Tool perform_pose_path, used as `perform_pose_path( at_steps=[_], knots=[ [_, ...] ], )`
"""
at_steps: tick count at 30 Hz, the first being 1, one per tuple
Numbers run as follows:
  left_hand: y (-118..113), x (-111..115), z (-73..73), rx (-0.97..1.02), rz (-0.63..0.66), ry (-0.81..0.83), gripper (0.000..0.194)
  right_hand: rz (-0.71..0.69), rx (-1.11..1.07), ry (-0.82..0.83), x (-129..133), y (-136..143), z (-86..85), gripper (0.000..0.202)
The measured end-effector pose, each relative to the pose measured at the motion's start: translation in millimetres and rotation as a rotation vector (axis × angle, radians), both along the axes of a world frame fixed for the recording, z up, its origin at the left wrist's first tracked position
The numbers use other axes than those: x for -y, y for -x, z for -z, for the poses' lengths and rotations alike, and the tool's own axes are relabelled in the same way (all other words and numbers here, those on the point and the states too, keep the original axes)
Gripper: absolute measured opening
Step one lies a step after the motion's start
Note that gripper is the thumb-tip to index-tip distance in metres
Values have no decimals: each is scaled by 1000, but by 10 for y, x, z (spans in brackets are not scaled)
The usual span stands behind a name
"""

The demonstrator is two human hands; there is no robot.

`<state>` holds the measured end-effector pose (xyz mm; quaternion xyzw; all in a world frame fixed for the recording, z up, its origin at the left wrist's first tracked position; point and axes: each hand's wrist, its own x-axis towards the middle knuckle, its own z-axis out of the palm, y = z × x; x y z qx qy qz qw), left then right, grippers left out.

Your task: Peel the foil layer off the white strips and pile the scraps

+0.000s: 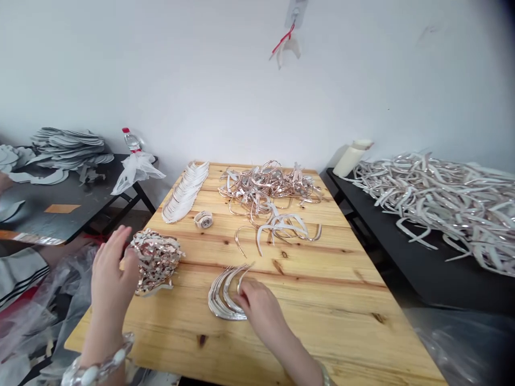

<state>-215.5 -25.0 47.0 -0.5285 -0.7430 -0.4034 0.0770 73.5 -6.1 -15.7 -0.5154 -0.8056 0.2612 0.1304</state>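
My left hand (115, 265) is raised at the table's left side, fingers stretched and apart, with nothing visible in it. Just right of it sits a heap of small shiny rose-gold and white scraps (157, 260), partly covered by the thumb. Near the middle front, my right hand (259, 303) has its fingers closed on a curved metallic strip (240, 279); the fingertips are partly hidden. Directly left of that hand, several similar curved silver strips (219, 297) lie nested in an arc on the wooden table (322, 321).
Farther back are a tangled pile of rose-gold strips (269, 182), a fanned row of white curved pieces (187, 193) and a tape roll (203, 219). A black table (402, 268) at right bears more strips. Another person's sleeve (22, 273) shows at left, near a bottle (132, 140).
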Motion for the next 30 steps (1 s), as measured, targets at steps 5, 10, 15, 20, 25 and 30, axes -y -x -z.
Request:
perform_pose_path(
  at_steps=[5, 10, 15, 20, 25, 30],
  knots=[
    [-314, -271, 50, -344, -52, 104, 43, -180, -155, 13, -17, 79, 37, 19],
    [-304, -312, 240, -457, -42, 176, 49, -189, -194, 58, -63, 14, 96, 18],
    [-198, -214, 127, -167, 111, 151, 54, -152, -195, 106, -50, 37, 70, 11],
    [-241, 44, -47, 232, 96, -231, 27, -105, -111, 75, -7, 159, 83, 6],
    [-627, 235, 187, 153, 359, 3, 18, -84, -69, 37, 26, 208, 143, 6],
    [-1006, 193, 698, 125, 490, 410, 20, -95, -117, -19, 57, 194, 191, 9]
  ],
)
